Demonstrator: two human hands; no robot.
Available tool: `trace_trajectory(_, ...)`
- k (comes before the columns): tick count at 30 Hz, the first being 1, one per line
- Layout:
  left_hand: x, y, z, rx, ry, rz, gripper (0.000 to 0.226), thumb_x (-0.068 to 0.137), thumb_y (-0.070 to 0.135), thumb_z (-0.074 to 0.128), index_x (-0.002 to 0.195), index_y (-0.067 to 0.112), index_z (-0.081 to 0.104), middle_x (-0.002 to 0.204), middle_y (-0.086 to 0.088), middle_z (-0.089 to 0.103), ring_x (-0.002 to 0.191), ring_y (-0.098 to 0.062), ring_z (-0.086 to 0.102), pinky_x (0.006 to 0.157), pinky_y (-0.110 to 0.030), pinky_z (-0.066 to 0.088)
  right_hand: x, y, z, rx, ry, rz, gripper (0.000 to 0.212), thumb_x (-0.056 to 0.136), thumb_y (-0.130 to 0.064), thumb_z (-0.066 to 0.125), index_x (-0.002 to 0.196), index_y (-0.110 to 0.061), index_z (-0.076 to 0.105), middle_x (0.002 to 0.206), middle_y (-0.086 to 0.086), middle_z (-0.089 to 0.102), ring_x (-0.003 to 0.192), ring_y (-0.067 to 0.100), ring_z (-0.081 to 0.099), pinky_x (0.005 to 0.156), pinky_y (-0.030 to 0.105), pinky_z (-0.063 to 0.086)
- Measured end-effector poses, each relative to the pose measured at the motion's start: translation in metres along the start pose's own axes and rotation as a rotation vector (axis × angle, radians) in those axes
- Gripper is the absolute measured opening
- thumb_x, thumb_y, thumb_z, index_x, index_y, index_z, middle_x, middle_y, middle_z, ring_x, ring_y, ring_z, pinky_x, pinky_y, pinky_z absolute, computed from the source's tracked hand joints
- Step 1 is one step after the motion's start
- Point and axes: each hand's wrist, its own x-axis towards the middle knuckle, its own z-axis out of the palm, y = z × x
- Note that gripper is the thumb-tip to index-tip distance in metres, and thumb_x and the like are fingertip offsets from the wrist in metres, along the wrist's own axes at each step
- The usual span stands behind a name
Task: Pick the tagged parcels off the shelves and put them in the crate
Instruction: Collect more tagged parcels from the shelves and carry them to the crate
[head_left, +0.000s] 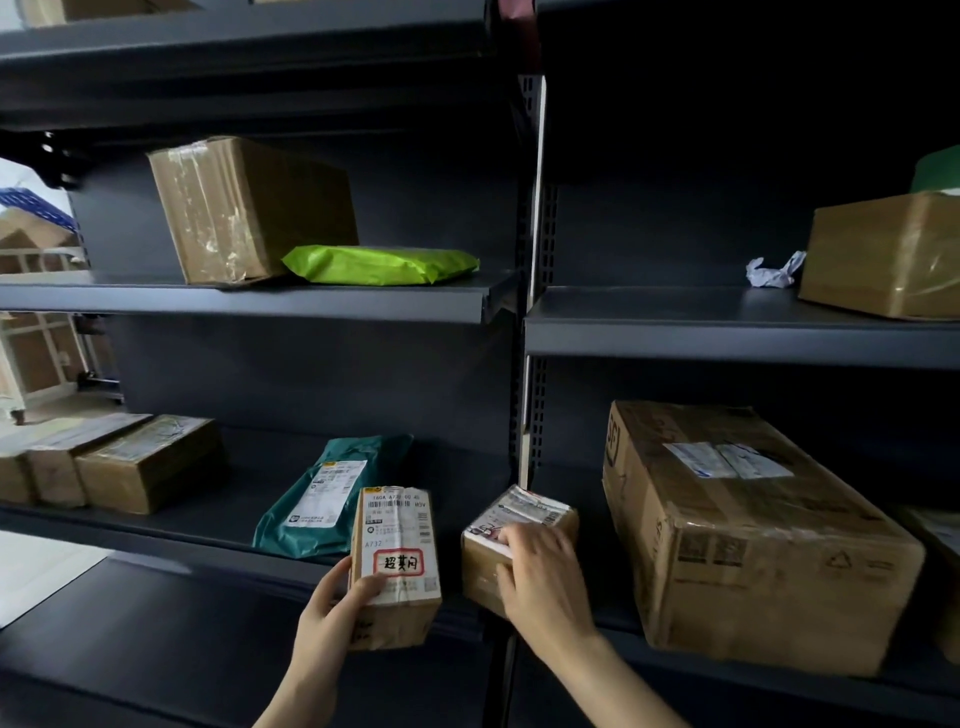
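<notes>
Tagged parcel (396, 540) (red-bordered label) gripped by left hand (332, 608); right hand (540, 574) grips small box (527, 512).

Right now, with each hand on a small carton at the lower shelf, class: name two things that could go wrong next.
1. The left hand grips the red-tagged carton by its lower side only, clear of the shelf; it may slip and drop.
2. The right hand grips the second small carton at the shelf's front lip, beside the upright post; pulled carelessly, it could snag there or tip off.
</notes>
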Motion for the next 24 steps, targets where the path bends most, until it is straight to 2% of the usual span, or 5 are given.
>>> trace_trajectory(4, 0.001, 0.001, 0.004, 0.013, -0.036, 0.011, 0.077, 0.043, 0.043, 0.076, 0.117, 0.029, 0.061, 0.103, -0.007, 0.071, 0.097, -0.026, 0.066, 0.089, -0.046, 0.052, -0.005, 0.019, 0.003, 0.064, -0.006, 0.001, 0.037, 0.074, -0.001, 0.066, 0.109, -0.015, 0.064, 0.106, -0.004, 0.063, 0.101, 0.016, 0.06, 0.093, 0.028, 0.048)
trace_trajectory(8, 0.001, -0.001, 0.013, 0.003, -0.065, 0.037, 0.061, 0.066, 0.03, 0.075, 0.124, 0.023, 0.058, 0.105, -0.007, 0.07, 0.095, -0.024, 0.066, 0.081, -0.04, 0.053, -0.007, 0.033, -0.001, 0.227, 0.006, 0.094, 0.029, 0.081, 0.003, 0.057, 0.101, -0.016, 0.066, 0.108, -0.009, 0.059, 0.109, 0.011, 0.052, 0.11, 0.036, 0.033)
trace_trajectory(14, 0.002, 0.002, 0.029, 0.031, -0.1, -0.002, 0.078, 0.048, 0.048, 0.075, 0.122, 0.027, 0.058, 0.109, -0.003, 0.07, 0.1, -0.023, 0.065, 0.091, -0.045, 0.051, -0.005, 0.031, -0.023, 0.708, 0.061, 0.712, 0.051, 0.091, -0.029, 0.055, 0.137, -0.011, 0.041, 0.143, 0.006, 0.04, 0.131, 0.018, 0.038, 0.106, 0.028, 0.031)
trace_trajectory(18, 0.005, -0.007, 0.037, 0.011, -0.144, -0.022, 0.049, 0.074, 0.035, 0.071, 0.12, 0.022, 0.061, 0.106, -0.005, 0.072, 0.099, -0.025, 0.066, 0.088, -0.044, 0.052, -0.007, 0.026, -0.026, 1.077, -0.14, 0.877, 0.036, 0.093, -0.033, 0.05, 0.125, -0.017, 0.056, 0.107, -0.001, 0.066, 0.096, 0.011, 0.062, 0.078, 0.024, 0.049)
trace_trajectory(24, -0.004, -0.003, 0.036, -0.095, -0.253, 0.006, 0.032, 0.09, 0.012, 0.05, 0.121, 0.017, 0.06, 0.11, -0.009, 0.071, 0.106, -0.027, 0.063, 0.089, -0.039, 0.048, -0.023, 0.032, -0.017, 1.253, -0.108, 0.735, 0.026, 0.087, -0.023, 0.06, 0.111, -0.032, 0.063, 0.108, -0.007, 0.071, 0.106, 0.009, 0.062, 0.096, 0.032, 0.044)
